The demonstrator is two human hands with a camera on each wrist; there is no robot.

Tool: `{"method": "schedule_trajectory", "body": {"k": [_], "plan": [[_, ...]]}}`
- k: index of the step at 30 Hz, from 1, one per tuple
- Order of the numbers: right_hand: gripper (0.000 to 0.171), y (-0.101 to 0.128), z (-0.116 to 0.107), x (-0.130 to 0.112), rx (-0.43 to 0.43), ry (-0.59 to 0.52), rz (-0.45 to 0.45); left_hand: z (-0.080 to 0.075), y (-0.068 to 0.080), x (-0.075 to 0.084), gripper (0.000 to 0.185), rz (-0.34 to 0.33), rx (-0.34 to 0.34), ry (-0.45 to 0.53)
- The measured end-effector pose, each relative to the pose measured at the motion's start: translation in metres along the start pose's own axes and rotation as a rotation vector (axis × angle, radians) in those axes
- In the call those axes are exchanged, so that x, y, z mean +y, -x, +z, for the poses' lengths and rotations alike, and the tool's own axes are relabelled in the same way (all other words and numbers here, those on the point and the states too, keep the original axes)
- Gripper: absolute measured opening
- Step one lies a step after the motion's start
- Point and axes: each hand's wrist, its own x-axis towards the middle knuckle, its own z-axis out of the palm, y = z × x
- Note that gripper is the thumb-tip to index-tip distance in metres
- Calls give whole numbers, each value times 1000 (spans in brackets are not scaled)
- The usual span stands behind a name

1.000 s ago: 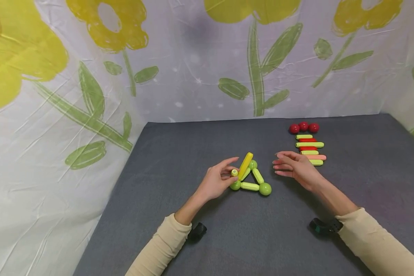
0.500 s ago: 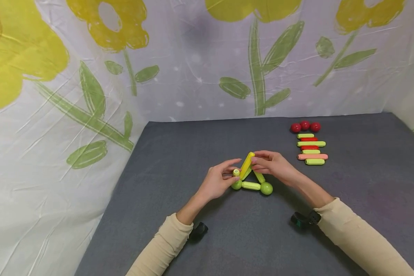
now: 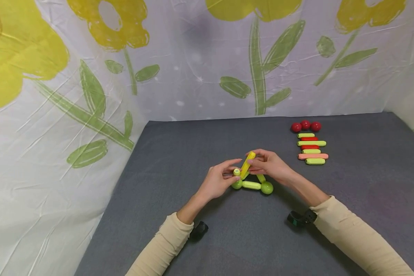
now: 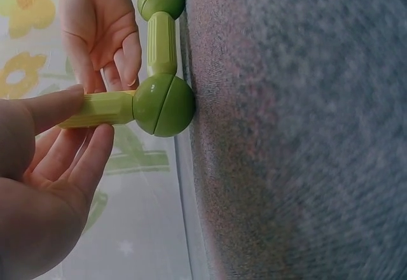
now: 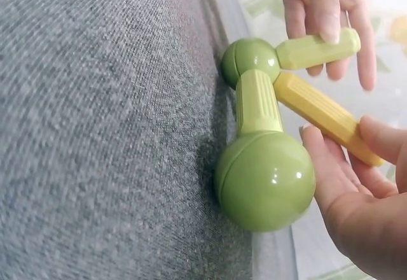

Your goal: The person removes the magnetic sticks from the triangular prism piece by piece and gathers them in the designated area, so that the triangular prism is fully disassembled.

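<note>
My left hand (image 3: 214, 182) pinches a short light-green rod (image 5: 308, 51) between thumb and fingers. That rod stands up from a green ball (image 4: 164, 105) at the left corner of a triangle of toy rods and balls lying on the table. My right hand (image 3: 270, 165) holds the upper part of a longer yellow rod (image 5: 318, 109) between thumb and fingers. The yellow rod slants upward from the same ball. A flat light-green rod (image 3: 252, 185) links it to the front-right green ball (image 3: 267, 188). In the head view, the back corner is hidden behind my right hand.
On the grey table (image 3: 179, 153), several light-green, red and pink rods (image 3: 312, 156) lie in a stacked row at the right. Three red balls (image 3: 306, 125) sit behind them. A flower-printed cloth (image 3: 193, 76) hangs along the table's back and left.
My right hand has come in from the right, beside the loose rods, and taken hold of the yellow rod. My left hand stays on the short light-green rod.
</note>
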Motion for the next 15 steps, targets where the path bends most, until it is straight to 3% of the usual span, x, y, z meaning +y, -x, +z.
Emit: {"method": "schedule_trajectory", "body": {"k": [15], "plan": [[45,0,6,5,15,78,-120,0,0,1,48,-25,-8,6]]}}
